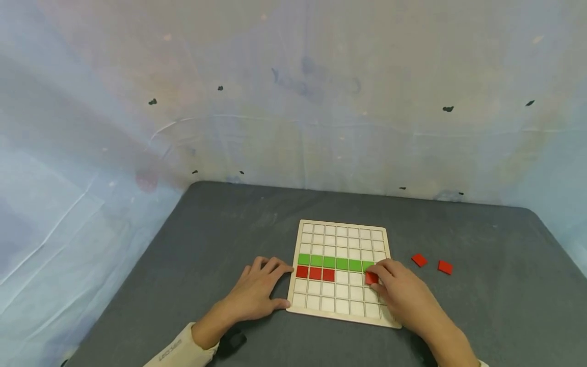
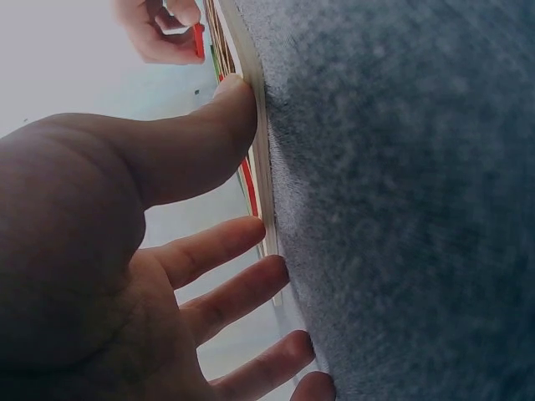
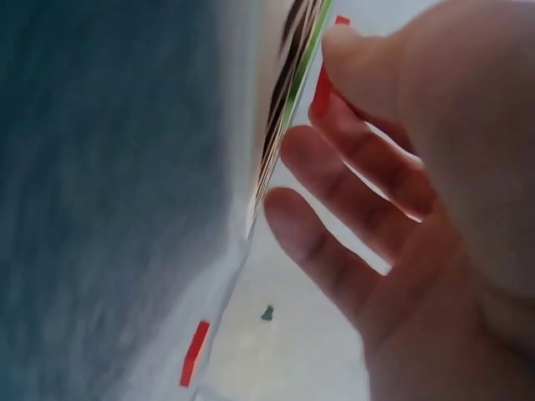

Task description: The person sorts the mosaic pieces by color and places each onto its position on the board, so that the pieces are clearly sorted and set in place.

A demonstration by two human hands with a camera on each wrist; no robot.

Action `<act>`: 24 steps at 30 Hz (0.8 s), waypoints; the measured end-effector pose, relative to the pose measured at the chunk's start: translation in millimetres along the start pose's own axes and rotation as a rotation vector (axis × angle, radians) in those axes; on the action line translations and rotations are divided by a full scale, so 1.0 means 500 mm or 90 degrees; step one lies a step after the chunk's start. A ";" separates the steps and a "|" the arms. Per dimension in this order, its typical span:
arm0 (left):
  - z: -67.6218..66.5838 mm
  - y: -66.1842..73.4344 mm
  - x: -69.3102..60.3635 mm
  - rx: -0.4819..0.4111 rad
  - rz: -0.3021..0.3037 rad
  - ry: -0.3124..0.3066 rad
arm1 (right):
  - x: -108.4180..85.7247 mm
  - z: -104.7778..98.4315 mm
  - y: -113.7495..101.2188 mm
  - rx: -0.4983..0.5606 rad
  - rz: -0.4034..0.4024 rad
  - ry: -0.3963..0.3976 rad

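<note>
A pale wooden grid board (image 1: 321, 315) lies on the dark table. One row of it holds several green tiles (image 1: 329, 262), and the row below has three red tiles (image 1: 315, 273) at its left end. My right hand (image 1: 403, 293) pinches another red tile (image 1: 371, 278) between thumb and finger, over the right part of that red row; the right wrist view also shows this pinched tile (image 3: 323, 88). Along the board's left edge rests my left hand (image 1: 257, 290), fingers spread, thumb touching the near left corner. In the left wrist view its thumb (image 2: 209, 134) lies against the board's rim.
Two loose red tiles, a nearer-to-board one (image 1: 419, 260) and one further right (image 1: 445, 267), lie on the table (image 1: 220, 224) to the right of the board. A pale, dark-spotted sheet (image 1: 321, 127) hangs behind the table.
</note>
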State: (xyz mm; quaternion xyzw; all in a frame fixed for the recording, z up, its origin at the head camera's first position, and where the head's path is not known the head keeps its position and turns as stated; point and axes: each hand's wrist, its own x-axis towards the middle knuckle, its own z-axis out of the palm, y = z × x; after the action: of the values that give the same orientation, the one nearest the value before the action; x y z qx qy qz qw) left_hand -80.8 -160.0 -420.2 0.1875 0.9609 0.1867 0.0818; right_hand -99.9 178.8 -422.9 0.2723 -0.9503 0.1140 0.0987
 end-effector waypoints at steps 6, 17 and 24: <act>0.001 0.000 0.001 0.001 0.000 -0.003 | 0.002 0.009 -0.035 -0.052 -0.056 0.055; -0.004 0.000 0.001 0.000 0.003 0.005 | 0.008 0.011 -0.073 -0.022 -0.070 0.052; -0.002 0.001 0.000 -0.007 0.002 -0.002 | 0.009 0.001 -0.063 0.080 -0.026 -0.007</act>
State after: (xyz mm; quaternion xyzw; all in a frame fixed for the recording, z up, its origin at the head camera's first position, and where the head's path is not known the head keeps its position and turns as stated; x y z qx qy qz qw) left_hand -80.7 -160.0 -418.8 0.1892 0.9594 0.1917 0.0838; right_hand -86.7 150.2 -416.9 0.2979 -0.9361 0.1697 0.0789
